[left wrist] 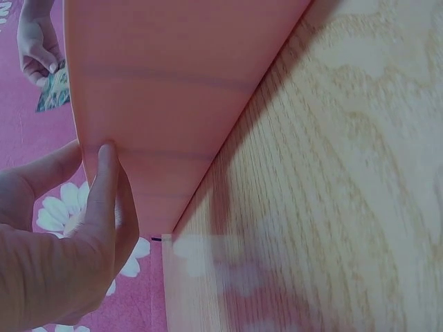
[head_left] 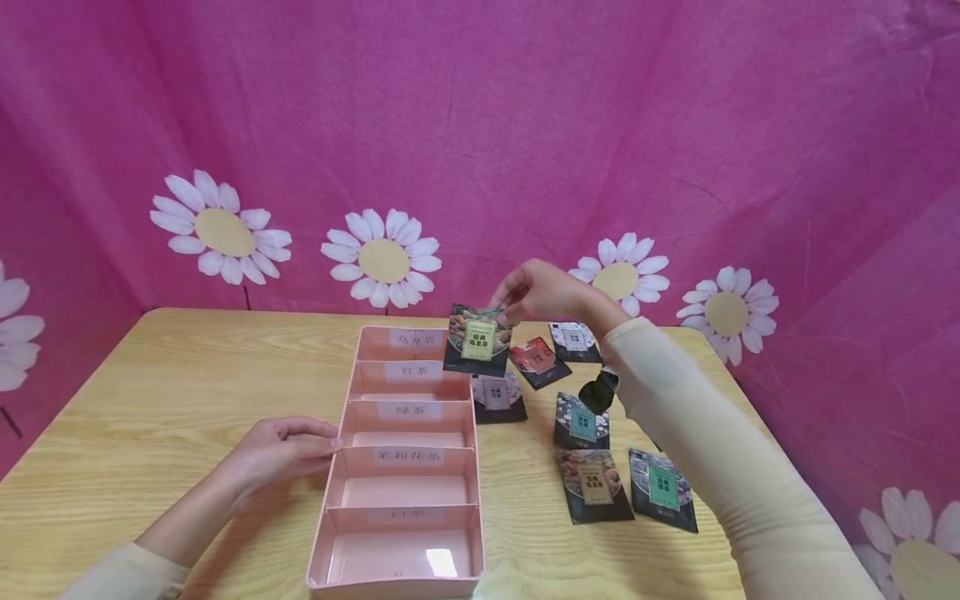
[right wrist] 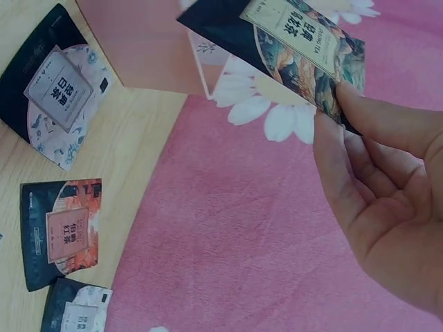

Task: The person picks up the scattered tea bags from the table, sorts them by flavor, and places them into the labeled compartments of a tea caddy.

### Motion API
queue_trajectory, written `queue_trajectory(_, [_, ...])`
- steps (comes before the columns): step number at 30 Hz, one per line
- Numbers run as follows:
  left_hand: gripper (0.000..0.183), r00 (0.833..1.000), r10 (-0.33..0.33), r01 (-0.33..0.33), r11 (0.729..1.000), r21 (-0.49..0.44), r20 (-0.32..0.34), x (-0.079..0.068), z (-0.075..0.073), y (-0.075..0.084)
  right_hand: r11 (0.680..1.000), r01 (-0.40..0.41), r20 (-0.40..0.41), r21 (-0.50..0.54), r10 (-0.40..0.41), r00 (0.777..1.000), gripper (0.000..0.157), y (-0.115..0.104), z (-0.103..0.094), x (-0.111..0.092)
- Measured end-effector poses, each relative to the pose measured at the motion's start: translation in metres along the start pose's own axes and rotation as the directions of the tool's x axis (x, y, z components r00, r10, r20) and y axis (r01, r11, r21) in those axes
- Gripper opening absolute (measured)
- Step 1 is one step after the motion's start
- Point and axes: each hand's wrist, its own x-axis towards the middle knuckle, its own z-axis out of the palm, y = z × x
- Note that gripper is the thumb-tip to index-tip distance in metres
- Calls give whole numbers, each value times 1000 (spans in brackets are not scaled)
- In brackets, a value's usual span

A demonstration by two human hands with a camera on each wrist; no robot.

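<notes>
Over the far right corner of the pink divided box [head_left: 405, 497], my right hand [head_left: 542, 292] pinches a tea sachet [head_left: 477, 343] by its upper corner. The sachet is dark with a yellow-green label reading "Oolong Tea" and hangs upright, label facing me. In the right wrist view, thumb and fingertips hold that sachet [right wrist: 294, 41] at one corner. My left hand [head_left: 281, 454] is at the box's left side wall. Seen from the left wrist, the hand [left wrist: 76, 228] grips the rim, one finger along the outer wall [left wrist: 159, 97] and the thumb over the edge.
Right of the box lie several more sachets: a white-labelled one [head_left: 498, 396] against its side, a red one [head_left: 538, 360], another white one [head_left: 575, 340], teal [head_left: 582, 419], brown [head_left: 596, 485] and green [head_left: 663, 486]. The box's compartments carry paper labels. A pink flowered curtain [head_left: 480, 150] stands behind the table.
</notes>
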Motion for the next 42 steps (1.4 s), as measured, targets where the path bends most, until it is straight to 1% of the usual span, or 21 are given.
queue_trajectory(7, [39,1000,5,-5,1000,-13,-21,-7,7,8,1000,19,-113,-15,-21,993,20,-1,6,13])
queue_trajectory(10, [36,1000,4,-5,999,-41,-20,-9,7,9,999,29,-158,-34,-34,987,18,-5,10,17])
queue_trajectory(16, [34,1000,-1,0,999,-47,-20,-8,7,10,995,75,-221,-63,-87,971,16,-9,16,28])
queue_trajectory(19, [36,1000,-1,1,999,-46,-19,-9,7,9,993,75,-244,-86,-94,965,16,-11,19,34])
queue_trajectory(22, [39,1000,-1,0,999,-44,-20,-9,7,9,992,70,-258,-107,-96,961,16,-12,22,40])
queue_trajectory(27, [41,1000,2,-3,1000,-28,-26,-9,8,9,989,68,-259,-131,-100,961,15,-17,29,49])
queue_trajectory(34, [37,1000,15,-15,999,-33,-18,-8,6,7,973,82,-254,-215,-137,957,13,-22,39,60])
queue_trajectory(42, [31,1000,15,-16,999,-39,-24,-8,6,7,966,106,-231,-238,-162,959,11,-17,50,65])
